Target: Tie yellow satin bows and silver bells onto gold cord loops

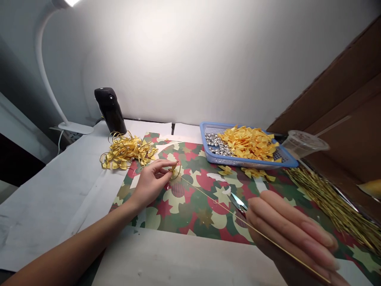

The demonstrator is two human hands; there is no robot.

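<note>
My left hand (pixel 151 176) pinches a small yellow ribbon bow (pixel 173 170) with a looped gold cord, held above the patterned sheet. From it a thin gold cord (pixel 220 204) stretches taut, down and right, to my right hand (pixel 291 230). That hand is close to the camera and slightly blurred, its fingers pressed together along the cord. Its exact grip on the cord is partly hidden. Small snips (pixel 239 201), blades pointing up and left, show beside the right hand; their handles are behind it, so I cannot tell whether they are held.
A blue basket (pixel 205 137) holds yellow bows (pixel 250 141) and silver bells (pixel 218 145). Finished-looking corded bows (pixel 127 151) are piled left, near a black bottle (pixel 110 109). Gold cords (pixel 333 202), a plastic cup (pixel 305 145) and cardboard (pixel 342 87) stand right; a lamp (pixel 43 63) stands left.
</note>
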